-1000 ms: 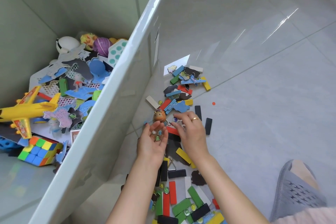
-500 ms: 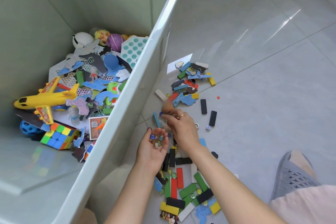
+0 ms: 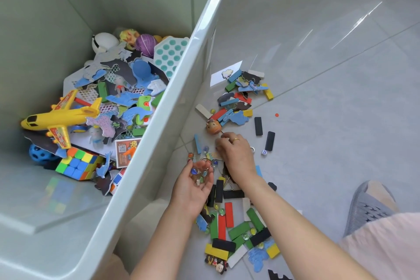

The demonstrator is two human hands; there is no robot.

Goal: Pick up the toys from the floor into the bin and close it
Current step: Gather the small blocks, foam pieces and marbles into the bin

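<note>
Since half a second ago the right hand (image 3: 236,154) has drawn back from the figurine (image 3: 213,126), fingers curled down among the floor toys; whether it pinches anything cannot be told. The left hand (image 3: 195,185) stays cupped palm-up around marbles (image 3: 200,173). Blocks (image 3: 229,216) lie scattered nearby, beside the open bin (image 3: 159,125).

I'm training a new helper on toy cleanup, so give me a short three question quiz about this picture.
1. True or false: the yellow toy plane lies on the floor.
2. What does the left hand cup in its palm: A marbles, B dominoes, C a die?
3. Fill in: the white die lies on the floor beside the ____ hand.

Key: 1 false, it lies in the bin. 2 A. 3 right.
</note>
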